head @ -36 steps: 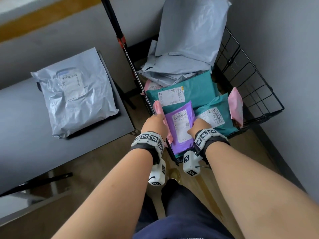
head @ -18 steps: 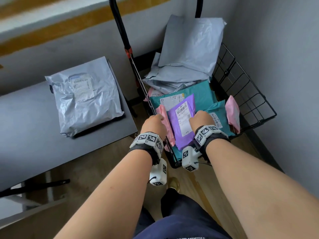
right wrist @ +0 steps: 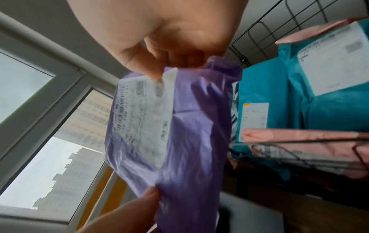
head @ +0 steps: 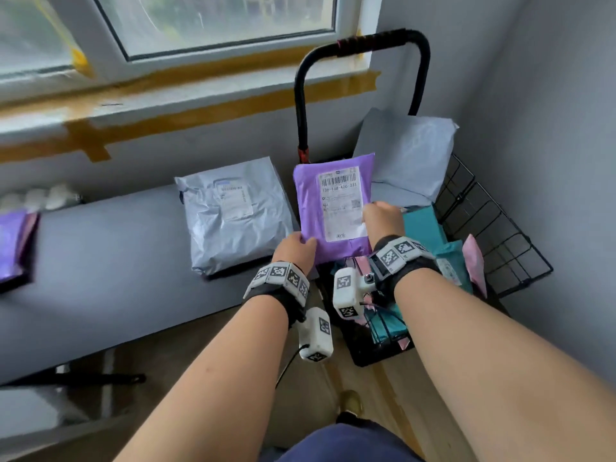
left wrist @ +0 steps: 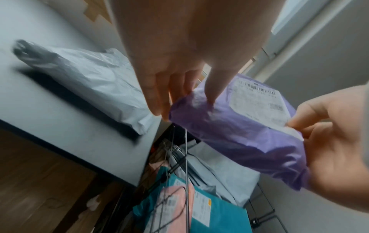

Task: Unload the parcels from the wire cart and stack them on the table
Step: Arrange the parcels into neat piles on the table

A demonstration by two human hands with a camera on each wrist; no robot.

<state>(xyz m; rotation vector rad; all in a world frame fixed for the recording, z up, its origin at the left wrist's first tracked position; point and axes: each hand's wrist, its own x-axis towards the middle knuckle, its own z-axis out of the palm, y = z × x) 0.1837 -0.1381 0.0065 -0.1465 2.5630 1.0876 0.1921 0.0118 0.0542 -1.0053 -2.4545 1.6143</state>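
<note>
A purple parcel with a white label hangs in the air above the cart's left edge, beside the table. My left hand pinches its near left corner, thumb on top and fingers under it. My right hand grips its right edge by the label. The same purple parcel fills both wrist views. Teal, pink and grey parcels lie in the black wire cart. A grey parcel lies on the dark table.
Another purple parcel lies at the table's left end. The cart's black handle rises behind the held parcel, under the window. A grey wall closes the right side. Wood floor lies below my arms.
Both hands have lifted the purple parcel up out of the cart and carried it left, toward the table. The head view has tilted up, bringing the window into sight.
</note>
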